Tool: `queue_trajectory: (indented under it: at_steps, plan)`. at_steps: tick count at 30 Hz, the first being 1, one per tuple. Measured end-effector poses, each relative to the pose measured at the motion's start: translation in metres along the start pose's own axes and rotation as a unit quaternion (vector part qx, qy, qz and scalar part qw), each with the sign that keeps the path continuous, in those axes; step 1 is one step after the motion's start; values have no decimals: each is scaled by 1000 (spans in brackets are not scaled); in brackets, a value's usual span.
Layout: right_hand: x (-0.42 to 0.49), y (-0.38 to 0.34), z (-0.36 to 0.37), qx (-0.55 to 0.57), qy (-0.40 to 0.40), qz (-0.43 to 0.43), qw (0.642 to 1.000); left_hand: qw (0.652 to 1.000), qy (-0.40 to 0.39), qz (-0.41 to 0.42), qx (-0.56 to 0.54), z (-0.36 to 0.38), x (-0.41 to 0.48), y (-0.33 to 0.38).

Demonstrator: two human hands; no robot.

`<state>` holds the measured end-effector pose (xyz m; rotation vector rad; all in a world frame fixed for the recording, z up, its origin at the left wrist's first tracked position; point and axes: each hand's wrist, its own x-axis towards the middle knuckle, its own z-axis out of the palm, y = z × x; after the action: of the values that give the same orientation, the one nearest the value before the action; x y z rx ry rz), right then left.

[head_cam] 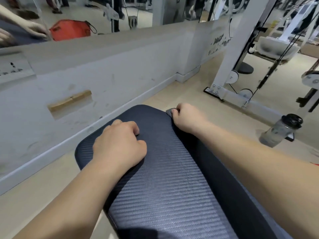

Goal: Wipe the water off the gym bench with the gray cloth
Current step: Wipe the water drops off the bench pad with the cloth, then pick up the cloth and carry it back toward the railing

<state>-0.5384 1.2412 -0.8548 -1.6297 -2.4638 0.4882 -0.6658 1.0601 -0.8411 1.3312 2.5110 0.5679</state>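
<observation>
Left hand (119, 145) curled loosely on the ribbed gym bench (172, 183), right hand (187, 118) pinching a small gray cloth (169, 111) at its far right edge.

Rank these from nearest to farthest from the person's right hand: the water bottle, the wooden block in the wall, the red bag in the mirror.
From the right hand:
1. Water bottle, on the floor, right.
2. Wooden block, in the wall, left.
3. Red bag, in the mirror, upper left.

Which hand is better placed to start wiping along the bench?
Probably the left hand: it rests curled on top of the bench pad. The right hand sits at the far right edge, pinching a dark corner, possibly the cloth.
</observation>
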Motion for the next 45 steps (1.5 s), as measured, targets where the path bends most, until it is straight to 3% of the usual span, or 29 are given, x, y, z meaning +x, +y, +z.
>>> queue_trajectory:
  at_steps: [5,10,15,19,24,28,31,36,39,42,45]
  plan:
    - [17,-92,35,-38,-2,-80,996,998,46,-48,-19,-9,7,-30]
    - [21,-132,40,-81,-41,-159,983,994,74,-66,-47,-14,2,-59]
    - [-10,-167,72,-92,-68,-305,945,983,137,-87,-85,-25,0,-77]
    - [-28,-168,75,-21,-57,-324,944,965,209,-118,-102,-40,-4,-88]
    - [-78,-163,55,87,-50,-327,940,974,170,-81,-129,-43,-15,-88]
    - [-112,-114,29,86,-67,-267,958,988,73,-4,-134,-46,-33,-70]
    - [-134,-66,4,75,-94,-172,978,995,-37,90,-27,-41,-59,-40]
    - [-197,1,-39,120,-160,-43,979,961,-178,193,90,-29,-111,23]
    - [-245,30,-56,132,-196,5,972,938,-265,197,106,-25,-143,49]
    - [-290,58,-73,176,-239,64,953,929,-300,201,82,-24,-177,67]
    - [-331,89,-103,311,-301,115,894,930,-296,219,-15,-29,-214,85]
